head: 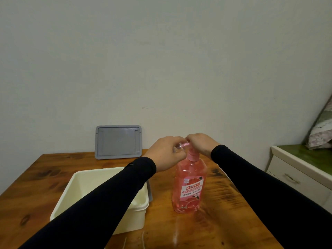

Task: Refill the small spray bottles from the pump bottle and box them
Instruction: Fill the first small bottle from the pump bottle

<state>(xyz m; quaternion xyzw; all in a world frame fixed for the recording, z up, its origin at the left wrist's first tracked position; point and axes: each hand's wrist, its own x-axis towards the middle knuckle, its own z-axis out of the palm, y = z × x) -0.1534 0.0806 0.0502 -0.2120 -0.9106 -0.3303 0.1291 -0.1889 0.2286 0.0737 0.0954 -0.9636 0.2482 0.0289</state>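
Here our left hand [166,153] grips a small clear spray bottle [177,147] at centre frame, while our right hand [200,143] curls over the pump of the pink pump bottle [188,186], labelled 洗洁精. Our left sleeve [100,200] crosses the cream box [75,193] at lower left; its grey lid [118,141] leans against the wall behind.

The left hand [166,153] covers most of the small clear bottle [177,147], so its shape and fill level cannot be told. The right hand [200,143] hides the pump head of the pink pump bottle [188,186]; whether it presses down is unclear. The left sleeve [100,200] crosses the cream box [79,184], hiding much of its inside and near wall. At the right edge a white cabinet [296,175] and patterned bedding [321,130] are cut off. Thin white cords [143,239] run out at the near edge
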